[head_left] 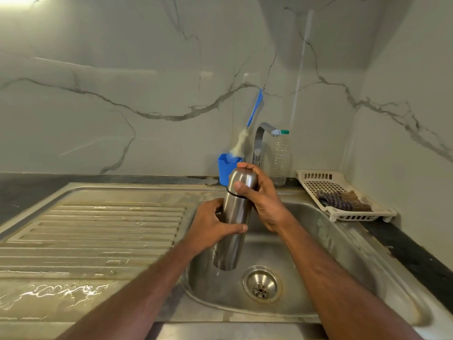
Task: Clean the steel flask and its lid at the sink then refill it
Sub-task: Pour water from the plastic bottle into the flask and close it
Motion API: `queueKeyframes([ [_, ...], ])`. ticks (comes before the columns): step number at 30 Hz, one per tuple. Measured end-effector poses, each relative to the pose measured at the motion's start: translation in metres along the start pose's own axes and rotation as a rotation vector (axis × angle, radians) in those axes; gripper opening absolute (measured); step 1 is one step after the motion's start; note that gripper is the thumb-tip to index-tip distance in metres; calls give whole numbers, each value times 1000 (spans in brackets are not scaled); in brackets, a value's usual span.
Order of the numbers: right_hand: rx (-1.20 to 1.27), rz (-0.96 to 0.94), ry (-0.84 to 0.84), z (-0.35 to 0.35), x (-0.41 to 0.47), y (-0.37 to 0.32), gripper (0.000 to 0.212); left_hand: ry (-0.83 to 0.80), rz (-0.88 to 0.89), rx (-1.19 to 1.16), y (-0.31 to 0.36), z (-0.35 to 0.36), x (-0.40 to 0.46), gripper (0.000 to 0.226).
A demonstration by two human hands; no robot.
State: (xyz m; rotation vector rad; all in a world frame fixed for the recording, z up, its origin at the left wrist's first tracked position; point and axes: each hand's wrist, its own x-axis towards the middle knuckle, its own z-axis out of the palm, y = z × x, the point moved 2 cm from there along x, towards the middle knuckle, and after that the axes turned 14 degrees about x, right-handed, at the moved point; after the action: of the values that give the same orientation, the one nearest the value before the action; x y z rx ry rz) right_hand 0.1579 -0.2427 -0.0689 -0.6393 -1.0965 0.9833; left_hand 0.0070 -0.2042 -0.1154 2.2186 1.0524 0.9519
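Head view: flask (232, 231) stands nearly upright over the sink (343, 241) basin, left of the drain (261, 283). Left hand (210, 227) grips its body, fingers curled round it. Right hand (259, 192) grips the lid (242, 179), still seated on top. Tap (262, 138) rises at the sink's back edge.

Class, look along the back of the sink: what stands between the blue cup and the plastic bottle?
The tap, seen in the head view.
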Motion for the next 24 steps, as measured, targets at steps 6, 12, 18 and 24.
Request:
queueKeyframes([
  [6, -84, -137, 222, -11, 9, 2, 43, 216, -88, 94, 6, -19, 9, 60],
  [12, -1213, -67, -36, -44, 48, 10, 6, 396, -167, 46, -2, -60, 53, 53],
  [18, -1379, 46, -29, -40, 77, 17, 9, 483, -228, 14, -12, -78, 110, 60],
  [24, -1396, 72, -73, -34, 101, 37, 5, 464, -213, 43, -29, -78, 149, 61],
])
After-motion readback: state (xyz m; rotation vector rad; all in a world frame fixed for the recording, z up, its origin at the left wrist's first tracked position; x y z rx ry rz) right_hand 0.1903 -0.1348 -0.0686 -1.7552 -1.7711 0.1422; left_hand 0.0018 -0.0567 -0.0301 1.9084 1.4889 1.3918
